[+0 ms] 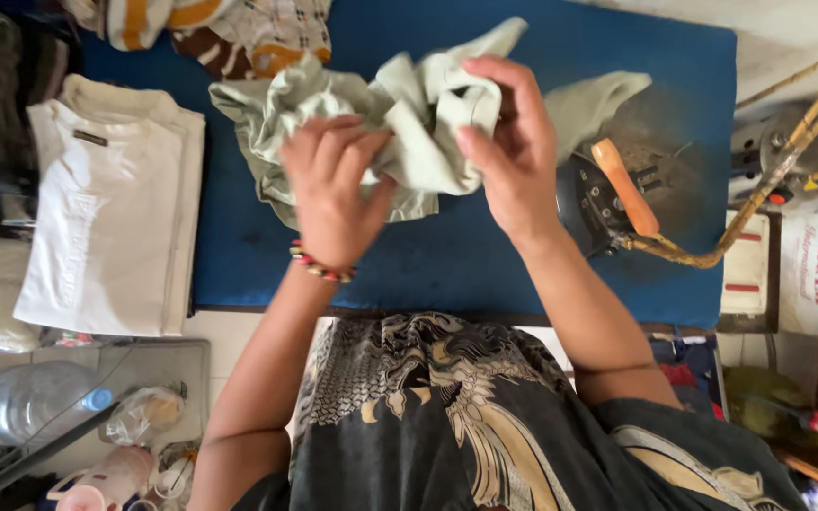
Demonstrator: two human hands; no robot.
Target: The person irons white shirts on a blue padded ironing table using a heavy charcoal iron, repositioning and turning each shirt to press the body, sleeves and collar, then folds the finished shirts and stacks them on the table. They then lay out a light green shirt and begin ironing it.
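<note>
Both hands, left and right, clutch pale green garment over blue ironing board; iron alongside.

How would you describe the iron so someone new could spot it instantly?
Start at the blue padded board that fills the middle of the view, then go to its right end, just past the right hand. The iron rests there on a scorched brown patch. It is the only dark metal thing on the board, with an orange handle, unlike the pale green garment beside it.
</note>
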